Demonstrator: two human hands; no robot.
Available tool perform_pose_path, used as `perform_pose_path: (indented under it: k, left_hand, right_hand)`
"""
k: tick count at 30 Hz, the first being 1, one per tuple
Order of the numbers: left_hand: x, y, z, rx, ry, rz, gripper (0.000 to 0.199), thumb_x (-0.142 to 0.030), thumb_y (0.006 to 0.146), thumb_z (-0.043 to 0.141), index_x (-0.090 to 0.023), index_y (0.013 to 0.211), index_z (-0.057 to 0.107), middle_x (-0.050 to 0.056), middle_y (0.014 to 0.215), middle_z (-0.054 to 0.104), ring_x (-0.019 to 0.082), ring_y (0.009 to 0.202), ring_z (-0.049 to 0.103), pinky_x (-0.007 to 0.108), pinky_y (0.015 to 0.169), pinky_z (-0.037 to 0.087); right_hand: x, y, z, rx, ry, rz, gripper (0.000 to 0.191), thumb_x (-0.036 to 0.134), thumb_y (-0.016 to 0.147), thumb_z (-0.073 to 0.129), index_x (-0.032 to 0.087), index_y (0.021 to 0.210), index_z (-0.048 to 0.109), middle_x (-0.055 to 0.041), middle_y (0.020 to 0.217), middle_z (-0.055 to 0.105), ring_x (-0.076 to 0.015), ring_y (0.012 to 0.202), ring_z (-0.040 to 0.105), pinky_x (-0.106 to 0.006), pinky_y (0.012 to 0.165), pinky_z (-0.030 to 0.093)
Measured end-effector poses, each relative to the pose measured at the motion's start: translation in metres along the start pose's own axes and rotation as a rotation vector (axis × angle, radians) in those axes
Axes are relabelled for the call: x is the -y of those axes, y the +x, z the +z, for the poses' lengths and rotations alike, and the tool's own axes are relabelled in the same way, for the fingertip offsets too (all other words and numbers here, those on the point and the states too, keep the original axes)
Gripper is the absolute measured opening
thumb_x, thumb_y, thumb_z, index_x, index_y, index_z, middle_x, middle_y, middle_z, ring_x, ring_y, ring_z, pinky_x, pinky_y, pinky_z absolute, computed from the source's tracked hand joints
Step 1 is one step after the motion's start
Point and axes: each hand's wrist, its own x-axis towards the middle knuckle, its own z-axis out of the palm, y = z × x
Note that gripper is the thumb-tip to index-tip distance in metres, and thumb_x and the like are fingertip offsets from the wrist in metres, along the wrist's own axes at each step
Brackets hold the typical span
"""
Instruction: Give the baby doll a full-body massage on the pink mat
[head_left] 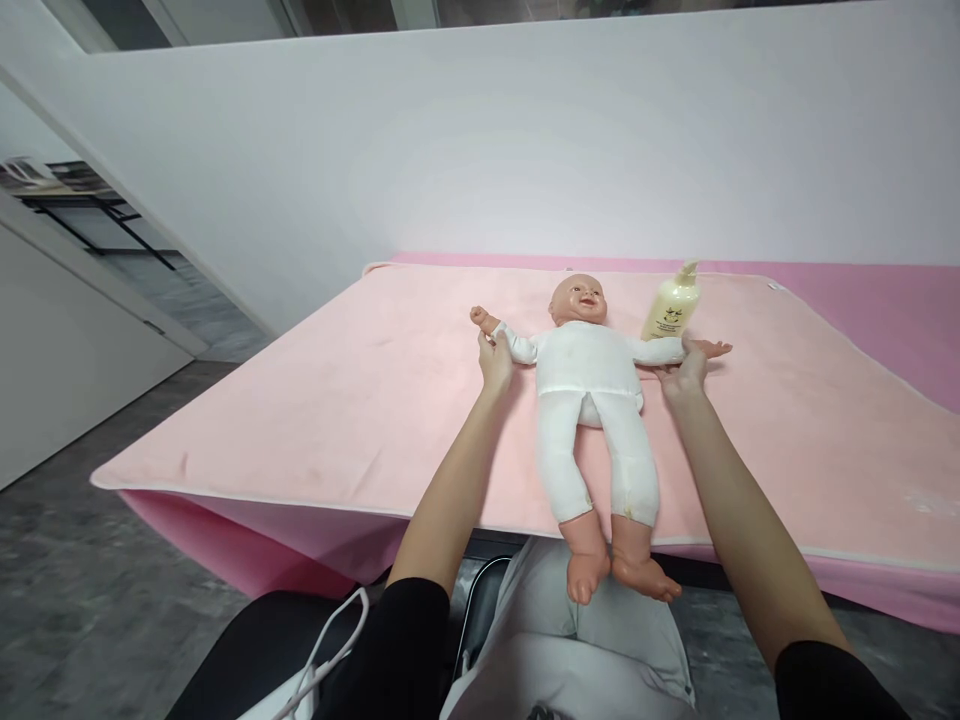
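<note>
A baby doll (pixel 589 360) with a white cloth body lies on its back on a pink blanket (pixel 337 400). Its head points to the wall, and its feet hang past the table's near edge. My left hand (pixel 495 362) is closed around the doll's arm at the wrist, on the left side. On the right, my right hand (pixel 684 376) grips the other arm near its wrist, with some fingers hidden under it. Both doll arms are stretched out sideways. Just behind the right-hand arm stands a pale yellow pump bottle (pixel 671 303), its base partly hidden.
A white wall (pixel 480 150) rises behind the table. Darker pink cloth (pixel 885 310) shows under the blanket and drapes over the front. A white cable (pixel 330 660) and a black chair part lie at lower left, beside my lap in light grey trousers (pixel 577 670).
</note>
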Motion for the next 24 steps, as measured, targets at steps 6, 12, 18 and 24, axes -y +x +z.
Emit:
perform_pose_path:
  k: [6,12,18,24]
  left_hand:
    - [-0.003,0.007,-0.003,-0.049,-0.217,-0.175,0.03,-0.031,0.091,0.041,-0.012,0.109,0.056,0.014,0.118,0.062,0.019,0.109,0.061,0.028,0.088,0.049]
    - [-0.008,0.004,-0.004,-0.038,-0.283,-0.212,0.035,-0.035,0.091,0.044,-0.012,0.114,0.057,0.013,0.118,0.063,0.019,0.107,0.063,0.026,0.085,0.051]
    - [-0.015,-0.001,-0.006,0.0,-0.346,-0.18,0.046,-0.04,0.089,0.049,-0.018,0.129,0.052,0.009,0.12,0.063,0.018,0.104,0.064,0.025,0.084,0.052]
    - [-0.02,-0.008,-0.002,0.105,-0.229,-0.052,0.053,-0.037,0.086,0.052,-0.023,0.137,0.045,0.008,0.117,0.063,0.018,0.093,0.064,0.025,0.072,0.052]
  right_hand:
    - [0.006,0.003,-0.008,-0.091,0.223,0.335,0.047,0.045,0.089,0.02,0.026,0.127,0.039,-0.011,0.117,0.054,-0.0211,0.101,0.058,-0.048,0.078,0.055]
    - [0.004,0.003,-0.009,-0.024,0.122,0.335,0.056,0.052,0.09,0.012,0.022,0.132,0.035,-0.014,0.132,0.044,-0.0182,0.111,0.055,-0.039,0.082,0.055]
    - [0.008,0.0,-0.007,-0.061,0.102,0.232,0.052,0.055,0.088,0.027,0.026,0.13,0.036,-0.0116,0.128,0.048,-0.0199,0.107,0.058,-0.042,0.078,0.056]
    - [0.034,-0.027,0.01,-0.188,0.075,-0.029,0.057,0.045,0.077,0.055,0.028,0.13,0.041,-0.0088,0.124,0.053,-0.0215,0.103,0.059,-0.041,0.077,0.054]
